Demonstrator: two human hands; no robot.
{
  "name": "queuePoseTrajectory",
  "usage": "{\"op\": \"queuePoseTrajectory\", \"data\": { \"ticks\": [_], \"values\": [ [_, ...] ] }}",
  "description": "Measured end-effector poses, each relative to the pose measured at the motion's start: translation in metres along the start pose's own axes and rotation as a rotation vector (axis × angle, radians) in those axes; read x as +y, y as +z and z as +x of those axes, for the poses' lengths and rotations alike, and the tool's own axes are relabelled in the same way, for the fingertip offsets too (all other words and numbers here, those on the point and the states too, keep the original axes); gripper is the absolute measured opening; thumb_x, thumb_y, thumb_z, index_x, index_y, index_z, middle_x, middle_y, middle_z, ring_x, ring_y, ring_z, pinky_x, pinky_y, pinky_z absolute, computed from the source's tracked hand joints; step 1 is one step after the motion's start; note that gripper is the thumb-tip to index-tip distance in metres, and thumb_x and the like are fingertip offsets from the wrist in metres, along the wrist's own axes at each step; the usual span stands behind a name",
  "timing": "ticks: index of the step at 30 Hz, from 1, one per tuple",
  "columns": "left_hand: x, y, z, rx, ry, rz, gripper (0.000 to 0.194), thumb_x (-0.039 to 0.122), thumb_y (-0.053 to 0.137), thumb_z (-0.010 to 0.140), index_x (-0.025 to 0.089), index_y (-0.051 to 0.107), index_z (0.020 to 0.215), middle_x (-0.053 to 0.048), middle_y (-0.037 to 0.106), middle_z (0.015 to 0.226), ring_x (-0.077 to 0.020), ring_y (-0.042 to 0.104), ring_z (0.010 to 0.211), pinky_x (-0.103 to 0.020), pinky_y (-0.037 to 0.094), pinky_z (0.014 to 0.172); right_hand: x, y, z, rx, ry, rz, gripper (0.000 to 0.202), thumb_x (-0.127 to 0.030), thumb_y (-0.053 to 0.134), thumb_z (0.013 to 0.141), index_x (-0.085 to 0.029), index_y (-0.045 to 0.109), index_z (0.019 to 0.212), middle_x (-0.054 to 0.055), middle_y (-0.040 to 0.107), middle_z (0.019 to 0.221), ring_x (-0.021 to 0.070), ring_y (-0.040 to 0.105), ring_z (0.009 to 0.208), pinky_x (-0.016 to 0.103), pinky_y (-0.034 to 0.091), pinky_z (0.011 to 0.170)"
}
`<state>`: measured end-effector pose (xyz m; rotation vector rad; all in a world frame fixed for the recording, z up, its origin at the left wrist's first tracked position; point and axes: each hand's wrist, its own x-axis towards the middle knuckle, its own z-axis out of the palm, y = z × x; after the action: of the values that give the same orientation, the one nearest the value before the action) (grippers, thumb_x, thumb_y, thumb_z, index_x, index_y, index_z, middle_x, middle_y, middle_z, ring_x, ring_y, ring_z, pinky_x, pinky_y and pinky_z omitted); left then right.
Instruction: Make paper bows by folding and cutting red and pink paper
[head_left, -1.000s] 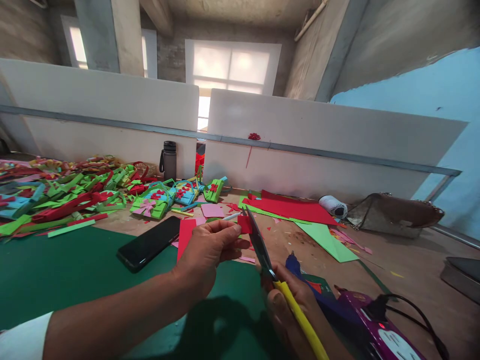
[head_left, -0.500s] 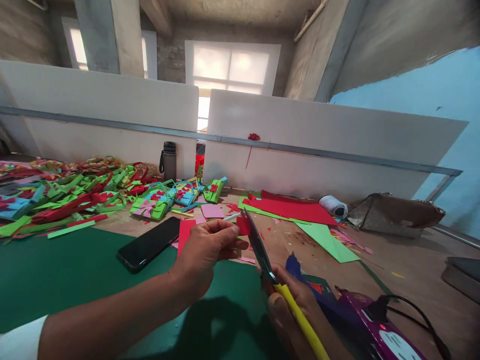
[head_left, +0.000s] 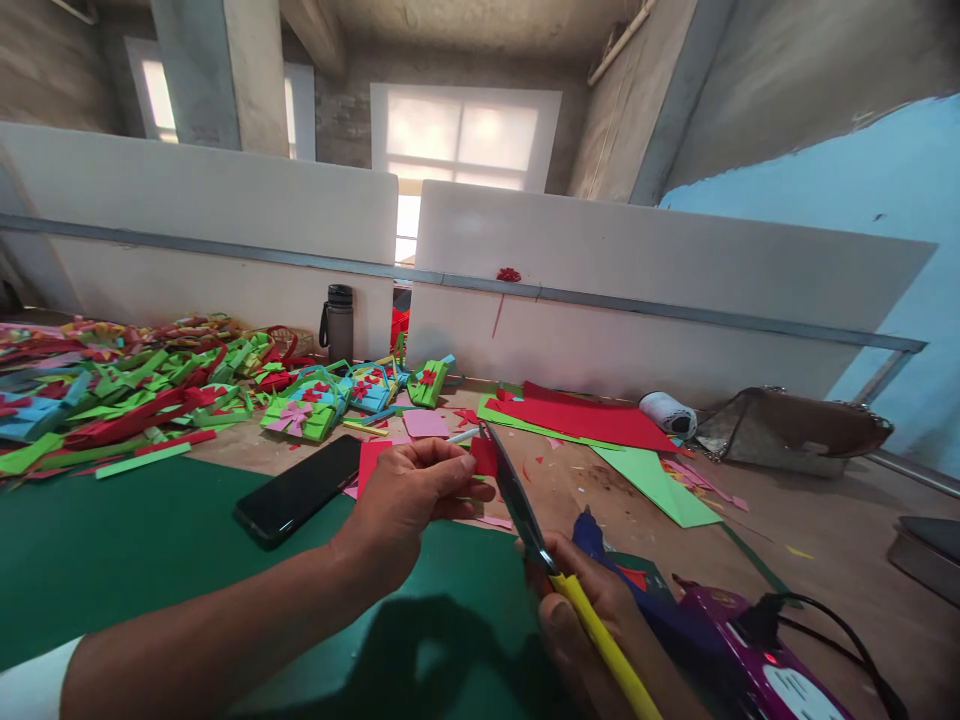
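My left hand (head_left: 420, 490) pinches a small red paper piece (head_left: 484, 457) between thumb and fingers, above the front of the table. Yellow-handled scissors (head_left: 525, 510) are gripped in my right hand (head_left: 577, 610), blades pointing up and away. Their tips are at the right edge of the red piece; whether they touch it I cannot tell. Behind my left hand a larger red sheet (head_left: 373, 462) shows in part. A blue glue gun (head_left: 589, 535) lies just right of my right hand, partly covered by it.
A black phone (head_left: 300, 490) lies left on the green mat (head_left: 112, 540). Colourful paper bags (head_left: 304, 405) and strips pile at the back left, near a dark bottle (head_left: 340, 325). Red sheets (head_left: 585, 415) lie behind. At right are a purple power strip (head_left: 757, 650) and a handbag (head_left: 795, 430).
Hardly anything differs. My left hand and the red piece have shifted very slightly left; the scissors stay beside the piece.
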<state>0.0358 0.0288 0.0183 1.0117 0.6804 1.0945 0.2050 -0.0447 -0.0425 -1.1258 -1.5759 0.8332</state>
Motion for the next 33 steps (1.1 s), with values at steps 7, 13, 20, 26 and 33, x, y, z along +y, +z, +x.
{"op": "queuePoseTrajectory", "data": {
  "ticks": [7,13,20,26,33],
  "values": [
    [0.000,-0.005,0.001,-0.033,-0.009,-0.012,0.022,0.026,0.078,0.065,0.014,0.059,0.068,-0.004,0.067,0.068,-0.0213,0.069,0.070,-0.036,0.055,0.071,0.000,-0.001,-0.001,-0.034,0.030,0.082,0.053,-0.069,0.053,0.076,-0.021,0.056,0.099,-0.005,0.039,0.062,0.0108,0.033,0.052,0.021,0.034,0.047],
    [0.001,-0.006,0.001,-0.078,0.005,-0.020,0.019,0.024,0.075,0.068,0.014,0.059,0.069,-0.006,0.069,0.070,-0.0233,0.069,0.073,-0.044,0.053,0.081,-0.004,-0.003,0.000,-0.058,0.011,0.002,0.055,-0.070,0.048,0.078,-0.020,0.057,0.099,0.002,0.050,0.077,0.0146,0.042,0.063,0.026,0.038,0.057],
    [0.002,-0.006,0.001,-0.074,-0.008,-0.029,0.021,0.025,0.077,0.065,0.015,0.059,0.068,-0.007,0.070,0.069,-0.0239,0.070,0.072,-0.044,0.054,0.080,-0.002,-0.005,-0.001,-0.080,0.025,-0.038,0.055,-0.071,0.045,0.078,-0.021,0.056,0.099,-0.001,0.041,0.069,0.0148,0.036,0.060,0.026,0.034,0.054],
    [0.005,-0.008,0.001,-0.079,-0.016,0.005,0.021,0.023,0.076,0.066,0.015,0.056,0.066,-0.008,0.070,0.064,-0.0247,0.071,0.069,-0.044,0.054,0.078,-0.002,-0.005,0.000,-0.040,-0.012,-0.062,0.057,-0.072,0.044,0.077,-0.021,0.057,0.097,0.000,0.048,0.073,0.0131,0.036,0.059,0.025,0.034,0.054],
    [0.010,-0.013,0.005,-0.123,-0.008,0.055,0.016,0.020,0.071,0.070,0.014,0.057,0.066,-0.009,0.071,0.065,-0.0232,0.071,0.068,-0.041,0.057,0.074,-0.008,-0.009,-0.001,-0.109,0.028,-0.114,0.057,-0.073,0.043,0.077,-0.022,0.056,0.099,-0.001,0.045,0.074,0.0143,0.035,0.061,0.026,0.033,0.056]
  ]
}}
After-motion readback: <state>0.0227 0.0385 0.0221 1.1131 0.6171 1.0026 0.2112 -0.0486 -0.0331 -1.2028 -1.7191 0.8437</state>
